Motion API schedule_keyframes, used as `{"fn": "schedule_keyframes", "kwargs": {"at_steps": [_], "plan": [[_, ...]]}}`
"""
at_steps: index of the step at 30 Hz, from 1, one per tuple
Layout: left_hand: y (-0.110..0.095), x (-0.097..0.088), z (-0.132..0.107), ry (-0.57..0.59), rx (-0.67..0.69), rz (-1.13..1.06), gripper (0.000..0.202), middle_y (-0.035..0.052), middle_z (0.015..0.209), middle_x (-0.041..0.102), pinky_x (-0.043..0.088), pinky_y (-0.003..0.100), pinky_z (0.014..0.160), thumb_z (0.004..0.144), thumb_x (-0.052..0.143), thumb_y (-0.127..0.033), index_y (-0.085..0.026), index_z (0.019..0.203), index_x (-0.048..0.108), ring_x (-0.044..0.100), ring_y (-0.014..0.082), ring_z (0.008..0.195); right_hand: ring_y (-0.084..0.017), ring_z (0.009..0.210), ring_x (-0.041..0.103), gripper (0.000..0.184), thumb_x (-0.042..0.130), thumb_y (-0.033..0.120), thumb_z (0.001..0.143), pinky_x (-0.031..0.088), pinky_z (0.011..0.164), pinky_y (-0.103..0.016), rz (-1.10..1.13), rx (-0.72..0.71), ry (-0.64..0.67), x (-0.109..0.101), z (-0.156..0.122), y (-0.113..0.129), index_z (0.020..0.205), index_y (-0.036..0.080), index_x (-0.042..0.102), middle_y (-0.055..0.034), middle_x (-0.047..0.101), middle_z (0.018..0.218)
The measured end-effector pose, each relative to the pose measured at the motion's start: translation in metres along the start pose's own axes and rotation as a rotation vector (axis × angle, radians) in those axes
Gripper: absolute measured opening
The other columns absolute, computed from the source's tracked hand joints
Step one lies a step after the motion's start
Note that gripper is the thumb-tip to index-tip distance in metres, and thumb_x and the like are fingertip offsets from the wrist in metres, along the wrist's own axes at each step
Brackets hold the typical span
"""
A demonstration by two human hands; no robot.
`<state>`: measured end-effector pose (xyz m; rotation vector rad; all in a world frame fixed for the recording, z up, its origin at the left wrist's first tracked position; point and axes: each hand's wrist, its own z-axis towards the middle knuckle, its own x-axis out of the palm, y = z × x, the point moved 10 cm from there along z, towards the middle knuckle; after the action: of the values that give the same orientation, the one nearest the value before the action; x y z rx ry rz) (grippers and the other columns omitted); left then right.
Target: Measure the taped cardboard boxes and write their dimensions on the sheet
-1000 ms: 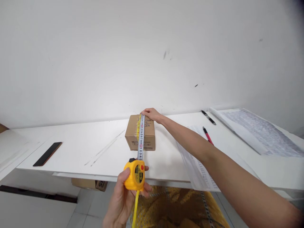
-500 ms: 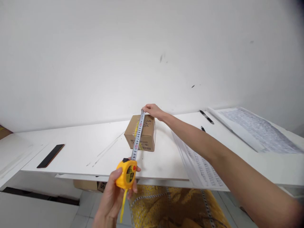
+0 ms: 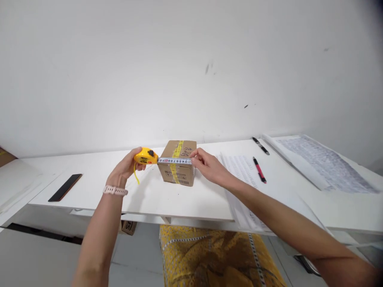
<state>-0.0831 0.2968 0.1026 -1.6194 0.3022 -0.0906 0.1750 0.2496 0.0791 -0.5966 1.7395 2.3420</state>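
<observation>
A small brown cardboard box (image 3: 167, 149) with yellow tape and handwriting on top rests on the white table. My left hand (image 3: 127, 163), with a pink band at the wrist, is closed around a yellow tape measure (image 3: 145, 156) at the box's left side. Its pulled-out blade (image 3: 175, 160) lies across the top near the front edge, running left to right. At the right front corner my right hand (image 3: 206, 164) pinches the blade's free end. A yellow strap dangles from the tape measure's case.
Printed sheets (image 3: 239, 167) lie right of the box, with a red-and-black pen (image 3: 259, 169) on them. Behind is a black pen (image 3: 260, 146), and farther right another paper stack (image 3: 323, 159). A flat black bar (image 3: 65, 187) lies at left. A wall (image 3: 179, 71) rises behind.
The blade has swung from running front to back over the box to lying left to right. My left hand moved up and left with the case; my right hand came down to the front corner.
</observation>
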Motion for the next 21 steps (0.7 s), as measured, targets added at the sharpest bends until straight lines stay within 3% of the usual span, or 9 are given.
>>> {"fn": "schedule_keyframes", "kwargs": {"at_steps": [3, 5, 10, 13, 15, 21], "plan": [[0.0, 0.0, 0.026, 0.024, -0.036, 0.019, 0.037, 0.0062, 0.066, 0.066, 0.033, 0.024, 0.042, 0.081, 0.06, -0.051, -0.014, 0.08, 0.062, 0.049, 0.0104, 0.044, -0.016, 0.067, 0.052, 0.015, 0.047, 0.036, 0.088, 0.037, 0.061, -0.029, 0.085, 0.068, -0.091, 0.002, 0.002, -0.019, 0.095, 0.025, 0.054, 0.0036, 0.056, 0.072], [0.003, 0.001, 0.034, 0.038, -0.054, 0.03, 0.036, 0.0054, 0.06, 0.064, 0.032, 0.024, 0.042, 0.081, 0.061, -0.049, -0.013, 0.078, 0.062, 0.048, 0.0103, 0.043, -0.017, 0.068, 0.055, 0.016, 0.048, 0.036, 0.087, 0.039, 0.062, -0.029, 0.098, 0.083, -0.085, 0.007, 0.005, -0.026, 0.098, 0.026, 0.055, 0.0041, 0.057, 0.07], [0.016, -0.003, 0.034, 0.059, -0.079, 0.053, 0.038, 0.004, 0.052, 0.06, 0.031, 0.024, 0.042, 0.082, 0.06, -0.05, -0.012, 0.079, 0.063, 0.048, 0.0115, 0.041, -0.014, 0.05, 0.051, 0.032, 0.049, 0.043, 0.091, 0.042, 0.057, -0.029, 0.18, 0.133, 0.118, 0.026, 0.01, -0.036, 0.118, 0.029, 0.06, 0.0056, 0.057, 0.057], [0.021, -0.007, 0.034, 0.053, -0.059, 0.038, 0.039, 0.0024, 0.053, 0.058, 0.03, 0.024, 0.042, 0.083, 0.058, -0.053, -0.014, 0.081, 0.061, 0.045, 0.0105, 0.041, -0.012, 0.041, 0.046, 0.041, 0.054, 0.048, 0.089, 0.036, 0.046, -0.026, 0.31, 0.173, 0.201, 0.035, 0.013, -0.042, 0.124, 0.029, 0.061, 0.0047, 0.058, 0.052], [0.023, -0.008, 0.035, 0.065, -0.052, 0.038, 0.04, 0.0019, 0.052, 0.057, 0.028, 0.024, 0.042, 0.082, 0.058, -0.054, -0.014, 0.081, 0.061, 0.043, 0.01, 0.04, -0.012, 0.038, 0.046, 0.043, 0.056, 0.048, 0.087, 0.033, 0.041, -0.024, 0.379, 0.207, 0.189, 0.037, 0.016, -0.047, 0.123, 0.026, 0.062, 0.0037, 0.059, 0.051], [0.022, -0.018, 0.039, 0.099, -0.032, 0.101, 0.047, 0.0078, 0.06, 0.063, 0.025, 0.025, 0.039, 0.08, 0.059, -0.051, -0.007, 0.092, 0.067, 0.04, 0.0095, 0.037, -0.013, 0.038, 0.048, 0.037, 0.06, 0.045, 0.083, 0.041, 0.043, -0.025, 0.436, 0.218, 0.118, 0.04, 0.016, -0.05, 0.112, 0.023, 0.066, 0.0038, 0.058, 0.047]]}}
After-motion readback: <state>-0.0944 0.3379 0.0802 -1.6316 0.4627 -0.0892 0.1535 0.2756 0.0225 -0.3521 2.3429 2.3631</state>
